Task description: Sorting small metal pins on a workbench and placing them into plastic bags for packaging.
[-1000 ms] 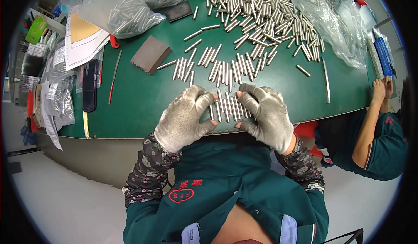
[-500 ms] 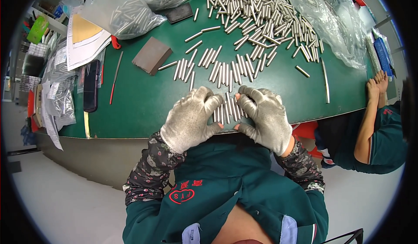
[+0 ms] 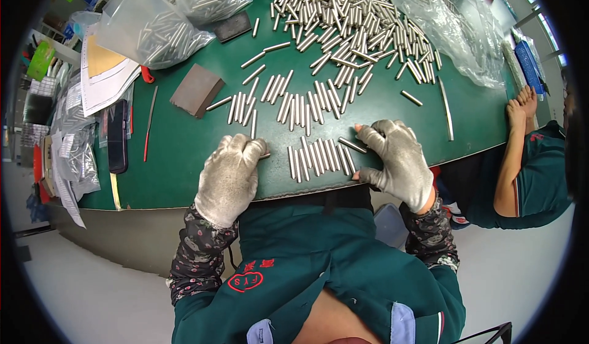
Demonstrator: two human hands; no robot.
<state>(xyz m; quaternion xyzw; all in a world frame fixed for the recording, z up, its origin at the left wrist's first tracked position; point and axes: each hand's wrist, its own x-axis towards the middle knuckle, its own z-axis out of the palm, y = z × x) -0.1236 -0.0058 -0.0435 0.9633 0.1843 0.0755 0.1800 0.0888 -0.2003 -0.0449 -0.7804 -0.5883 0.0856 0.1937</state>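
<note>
A row of short steel pins lies side by side near the table's front edge, between my two gloved hands. To the left of it, my left hand is closed with fingers curled down, and the end of a pin pokes out beside the fingertips. The rest of that pin is hidden under the hand. On the right, my right hand is open, thumb and forefinger apart, with bare fingertips showing. One slanted pin lies just off its fingers, at the row's upper right end.
Beyond the row lie loose pin groups and a large pin heap. A brown block, a red-handled file, a phone and plastic bags of pins are at left. At right are a metal strip and a co-worker's hands.
My hands have moved apart from the row, the left one leftward and the right one rightward, uncovering the pins. The whole view has shifted slightly.
</note>
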